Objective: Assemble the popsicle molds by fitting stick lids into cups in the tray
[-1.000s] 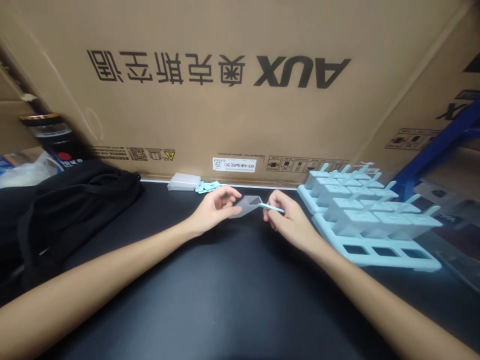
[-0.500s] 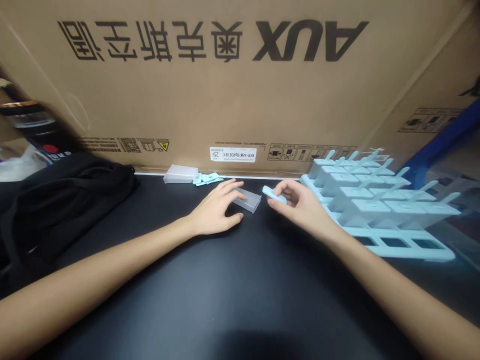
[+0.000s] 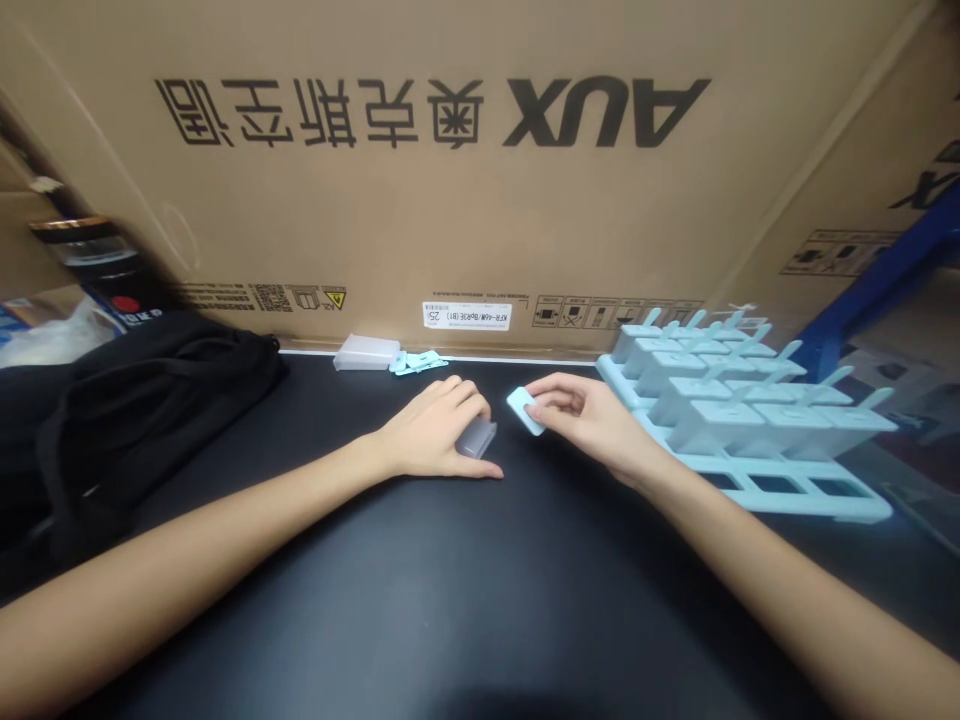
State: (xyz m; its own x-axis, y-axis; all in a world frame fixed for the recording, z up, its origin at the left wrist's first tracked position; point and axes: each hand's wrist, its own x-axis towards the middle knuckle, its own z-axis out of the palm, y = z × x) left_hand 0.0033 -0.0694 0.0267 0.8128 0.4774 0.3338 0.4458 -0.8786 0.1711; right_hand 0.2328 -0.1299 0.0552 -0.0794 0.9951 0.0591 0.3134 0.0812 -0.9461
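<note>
My left hand (image 3: 442, 428) curls over a translucent popsicle mold (image 3: 478, 438) on the black tabletop, its open end towards the right. The fingers lie along the far side and the thumb along the near side. My right hand (image 3: 574, 410) pinches a light blue popsicle mold lid (image 3: 525, 410) a little to the right of the mold, apart from it; its broad face shows and its handle is hidden in the fingers. Farther right stands a pale blue rack (image 3: 795, 490) with several popsicle molds (image 3: 720, 425) upright in it, stick handles upward.
Behind the table stands a large cardboard box (image 3: 420, 220). Another translucent mold (image 3: 366, 352) and several blue lids (image 3: 418, 361) lie against its foot. A black bag (image 3: 150, 390) is at left, with a dark bottle (image 3: 105, 265) behind it.
My left hand has closed around the mold and drawn it slightly nearer. My right hand has turned the lid so its broad face shows. The camera view has tilted up a little.
</note>
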